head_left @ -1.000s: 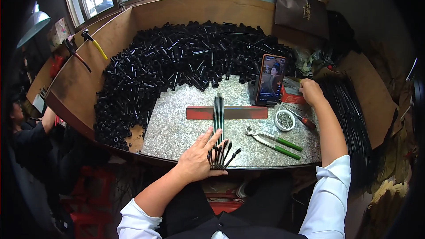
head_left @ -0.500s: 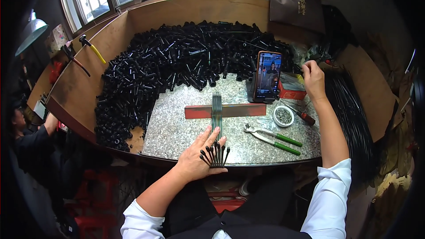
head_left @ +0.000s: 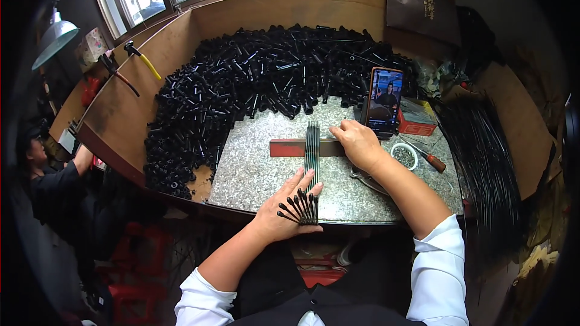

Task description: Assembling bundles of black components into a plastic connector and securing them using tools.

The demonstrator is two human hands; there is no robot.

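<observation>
A bundle of thin dark rods (head_left: 312,145) lies across a flat red-and-dark bar (head_left: 287,148) on a speckled board (head_left: 241,157). My left hand (head_left: 284,202) rests at the bundle's near end, fingers stretched along the rods and thumb below, keeping hold of them. Black bulb-shaped tips (head_left: 297,206) fan out over the back of this hand. Just right of the bundle, above the bar's right end, is my right hand (head_left: 360,143), with its fingers pinched together; whatever they hold is too small to make out. Its forearm covers most of the pliers (head_left: 360,175).
A heap of black tubular parts (head_left: 254,72) fills the back and left, inside a wooden rim. At right stand a phone (head_left: 384,99), a red box (head_left: 418,127), a white bowl (head_left: 415,159) of small metal pieces, a red-handled tool (head_left: 435,162) and long black rods (head_left: 489,157). Another person (head_left: 48,169) works at far left.
My right hand has come from beside the red box leftward and nearer, to the bar. Its forearm now hides the green pliers handles. My left hand stays on the rods; the whole view has shifted slightly.
</observation>
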